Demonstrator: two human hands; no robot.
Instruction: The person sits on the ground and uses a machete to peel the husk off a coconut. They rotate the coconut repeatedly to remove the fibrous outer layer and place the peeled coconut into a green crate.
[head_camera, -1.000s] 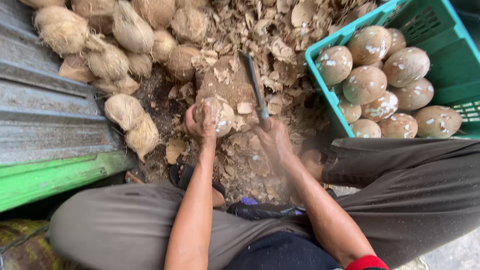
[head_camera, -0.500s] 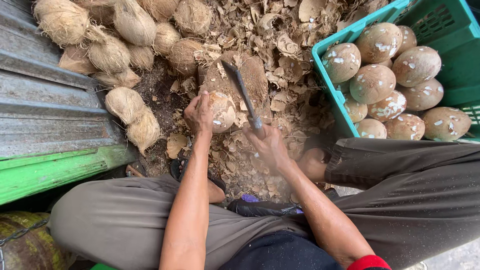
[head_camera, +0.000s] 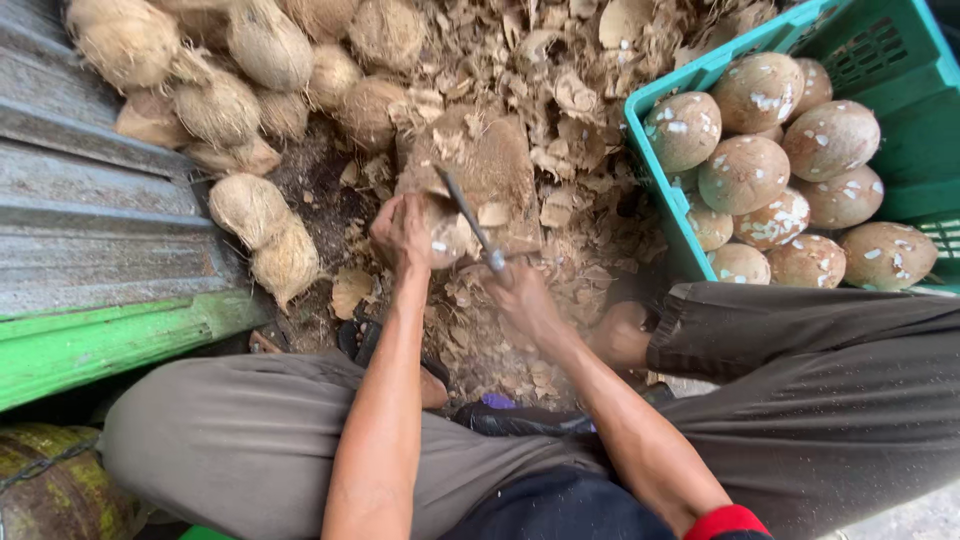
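Brown coconut (head_camera: 447, 238), steadied on the chopping block (head_camera: 495, 175) by the clenched left hand (head_camera: 401, 232), takes the blade (head_camera: 465, 215) gripped in the right hand (head_camera: 520, 295): mid-trimming, likeliest wanting another careful cut clear of fingers, beside the green crate (head_camera: 900, 150).

Brown husked coconut (head_camera: 447, 238) on husk pile; dark knife blade (head_camera: 466, 217) tilted across it.

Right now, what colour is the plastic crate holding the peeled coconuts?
Teal green plastic crate, seen best in the head view, with brown, white-flecked peeled coconuts inside.
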